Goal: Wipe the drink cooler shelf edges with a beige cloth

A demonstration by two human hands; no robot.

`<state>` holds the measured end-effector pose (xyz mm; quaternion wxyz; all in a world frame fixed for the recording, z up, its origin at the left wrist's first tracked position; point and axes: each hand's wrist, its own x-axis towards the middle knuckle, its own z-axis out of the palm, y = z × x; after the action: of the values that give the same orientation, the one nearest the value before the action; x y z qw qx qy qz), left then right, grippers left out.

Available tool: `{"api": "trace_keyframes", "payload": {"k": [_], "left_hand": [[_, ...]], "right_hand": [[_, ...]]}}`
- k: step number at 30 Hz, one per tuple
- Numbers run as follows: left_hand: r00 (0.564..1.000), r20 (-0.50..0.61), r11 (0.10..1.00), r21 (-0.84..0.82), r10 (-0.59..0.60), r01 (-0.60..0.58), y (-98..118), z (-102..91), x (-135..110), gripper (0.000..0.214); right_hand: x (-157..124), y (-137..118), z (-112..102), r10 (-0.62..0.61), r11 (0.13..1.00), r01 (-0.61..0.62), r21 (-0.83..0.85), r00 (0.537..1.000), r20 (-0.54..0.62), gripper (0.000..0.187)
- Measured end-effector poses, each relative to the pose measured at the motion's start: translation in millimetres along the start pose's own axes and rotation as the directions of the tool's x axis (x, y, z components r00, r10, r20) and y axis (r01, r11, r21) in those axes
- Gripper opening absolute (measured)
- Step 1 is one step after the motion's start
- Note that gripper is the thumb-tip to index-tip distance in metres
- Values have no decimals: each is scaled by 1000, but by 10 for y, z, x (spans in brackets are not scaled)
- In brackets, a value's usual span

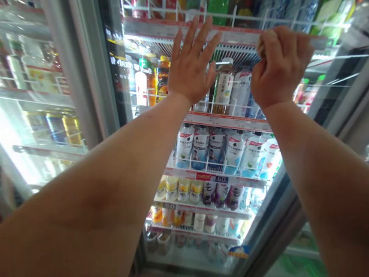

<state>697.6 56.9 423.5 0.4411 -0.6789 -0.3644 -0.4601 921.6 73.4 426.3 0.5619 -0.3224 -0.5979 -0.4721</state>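
My left hand (192,64) is raised with its fingers spread, flat toward the glass door of a drinks cooler; it holds nothing. My right hand (283,65) is at about the same height to the right, its fingers curled over a small brownish wad (261,47), perhaps cloth, of which only an edge shows. Behind the glass, between my hands, stands a bottle of brown tea (224,88) with a white cap. A red-edged shelf (241,35) runs behind my fingers.
Lower shelves hold white-labelled bottles (235,149) and yellow-labelled bottles (184,189). A grey door frame (82,56) rises at the left, with another cooler section of cans (72,126) beyond it. A second frame (280,224) slants along the right.
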Motion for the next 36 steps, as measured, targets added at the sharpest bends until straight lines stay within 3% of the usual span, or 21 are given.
{"api": "trace_keyframes", "payload": {"k": [3,9,12,15,17,21,26,28,32,34,36], "left_hand": [[1000,21,1000,-21,-10,10,4,-10,1,61],[1000,23,997,-80,-10,12,20,-32,9,66],[1000,0,1000,-6,3,-3,15,-28,2,67],[1000,-12,999,21,24,-24,7,-25,-7,71],[1000,-8,1000,1,21,-21,8,-27,-9,67],[1000,8,999,-39,-1,2,22,-35,1,66],[1000,7,1000,-9,-9,9,22,-28,9,63],[1000,15,999,-33,-16,17,20,-25,8,62],[1000,26,994,-110,-14,17,22,-30,6,66],[1000,22,993,-119,-15,18,26,-37,6,68],[1000,14,996,-89,-10,11,30,-43,6,68]], "right_hand": [[-5,-6,-10,-76,997,77,-27,997,10,45],[25,53,26,206,978,-207,17,963,-173,46],[6,19,-12,51,999,-51,12,997,-64,47],[-17,-22,-41,-122,993,121,12,992,35,46],[-22,-24,-32,-91,996,91,0,996,6,45],[-24,-5,-6,93,995,-94,-15,994,-64,47],[-39,-38,-36,-106,993,107,-52,994,24,46],[-35,-42,-37,-81,995,82,-56,997,9,46],[-22,-35,-22,145,987,-150,-55,985,-90,47],[-30,-45,-28,123,992,-125,-29,990,-66,46],[-49,-62,-41,-3,1000,3,3,1000,2,45]]}}
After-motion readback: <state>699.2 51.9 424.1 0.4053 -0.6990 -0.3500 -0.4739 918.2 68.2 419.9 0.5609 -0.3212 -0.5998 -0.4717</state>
